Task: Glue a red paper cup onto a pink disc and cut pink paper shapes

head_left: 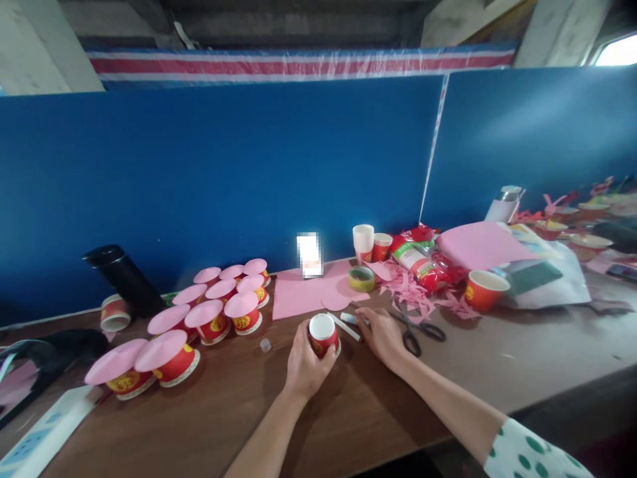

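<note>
My left hand is closed around a red paper cup, which stands upside down with its white base upward. My right hand has its fingers on a small white-and-blue tube that looks like a glue stick, lying low over the table. Just left of that tube is a white stick-like piece. Black-handled scissors lie right beside my right hand. Beyond both hands are a pink paper disc and pink sheets. A small translucent cap rests left of the cup.
Several upside-down red cups topped with pink discs stand at left, near a black bottle and a power strip. Tape, pink paper strips, a red package and an upright cup sit at right. A blue partition rises behind.
</note>
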Available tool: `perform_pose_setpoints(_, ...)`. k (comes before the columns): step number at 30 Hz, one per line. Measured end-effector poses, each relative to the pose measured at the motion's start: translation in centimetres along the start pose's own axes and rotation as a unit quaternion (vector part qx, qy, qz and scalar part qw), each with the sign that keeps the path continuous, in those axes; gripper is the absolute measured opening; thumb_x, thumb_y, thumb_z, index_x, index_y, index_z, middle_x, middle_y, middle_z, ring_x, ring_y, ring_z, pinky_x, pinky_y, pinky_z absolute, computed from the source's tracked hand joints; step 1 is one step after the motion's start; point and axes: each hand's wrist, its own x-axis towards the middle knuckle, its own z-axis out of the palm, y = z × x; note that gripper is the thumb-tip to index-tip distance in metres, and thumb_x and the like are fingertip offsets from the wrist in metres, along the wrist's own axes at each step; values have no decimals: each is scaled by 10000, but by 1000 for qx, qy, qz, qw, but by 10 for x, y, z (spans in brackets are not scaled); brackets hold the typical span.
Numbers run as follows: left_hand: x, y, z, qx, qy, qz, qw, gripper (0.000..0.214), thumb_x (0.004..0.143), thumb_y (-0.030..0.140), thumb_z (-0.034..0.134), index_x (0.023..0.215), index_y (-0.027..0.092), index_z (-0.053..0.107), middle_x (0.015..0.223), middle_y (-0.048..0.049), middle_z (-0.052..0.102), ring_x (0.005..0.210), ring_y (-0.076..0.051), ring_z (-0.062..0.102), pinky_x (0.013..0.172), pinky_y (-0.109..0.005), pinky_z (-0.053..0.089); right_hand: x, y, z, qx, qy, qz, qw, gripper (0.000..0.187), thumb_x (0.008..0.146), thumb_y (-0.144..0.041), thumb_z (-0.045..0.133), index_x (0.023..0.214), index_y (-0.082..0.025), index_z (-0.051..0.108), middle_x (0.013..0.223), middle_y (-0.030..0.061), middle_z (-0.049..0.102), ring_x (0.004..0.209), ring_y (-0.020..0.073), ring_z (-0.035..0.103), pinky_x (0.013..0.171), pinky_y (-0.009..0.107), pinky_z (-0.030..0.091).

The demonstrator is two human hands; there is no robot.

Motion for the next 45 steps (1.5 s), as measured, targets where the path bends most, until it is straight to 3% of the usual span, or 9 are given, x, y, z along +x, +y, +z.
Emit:
perform_pose_setpoints(6, 0, 0, 0, 8, 9, 10, 1000, 502, 670, 287, 579, 1122, 154, 407, 1070, -117, 551, 1002, -240, 542, 864, -403, 433, -2, -1, -2, -33, -10, -8, 999, 172, 835, -285, 461, 904, -221, 605, 833, 50, 663, 864, 211, 543, 699, 261, 361)
perform_pose_setpoints(11, 0, 0, 0, 6, 9, 4, 1000, 497, 664, 279, 581, 1117, 157, 416, 1069, -117, 555, 996, -242, 546, 854, -410, 436, -1, 3, 0, -26, 0, -23, 999, 176, 800, -266, 501, 936, -190, 583, 930, 68, 651, 868, 224, 540, 740, 289, 368)
perform_pose_setpoints(17, 1, 3, 0, -4, 7, -16, 1000, 506, 646, 292, 604, 1109, 175, 434, 1044, -91, 564, 969, -228, 552, 829, -391, 442, 7, -9, -10, 115, 8, -33, 993, 223, 767, -228, 518, 978, -185, 575, 1005, 75, 626, 943, 219, 548, 825, 315, 387)
perform_pose_setpoints(22, 1, 7, 0, -12, 5, -22, 1000, 483, 638, 326, 627, 1065, 186, 450, 995, -74, 561, 928, -226, 559, 798, -391, 448, 23, -39, -16, 287, -91, -21, 953, 164, 756, -238, 521, 871, -155, 604, 853, 53, 653, 800, 177, 590, 729, 276, 437)
perform_pose_setpoints(27, 0, 5, 0, -12, 29, 13, 999, 479, 630, 302, 638, 1054, 201, 437, 960, -59, 543, 894, -215, 551, 781, -381, 448, 34, -60, -13, 339, -164, 7, 927, 172, 705, -214, 556, 821, -140, 660, 768, 34, 665, 716, 158, 574, 656, 253, 435)
perform_pose_setpoints(39, 2, 12, -6, 20, 62, 107, 992, 408, 648, 194, 622, 1018, 198, 451, 953, -62, 515, 889, -210, 499, 801, -374, 422, 31, -70, -9, 468, -173, 154, 853, 177, 610, -159, 562, 754, -125, 659, 642, 2, 619, 579, 102, 509, 554, 211, 374)
perform_pose_setpoints(45, 1, 11, -6, 40, 77, 114, 990, 440, 647, 176, 616, 1046, 204, 435, 986, -76, 505, 927, -234, 480, 822, -402, 406, 27, -72, -9, 515, -184, 195, 814, 186, 605, -179, 575, 769, -133, 651, 649, -2, 614, 573, 98, 497, 557, 222, 357)
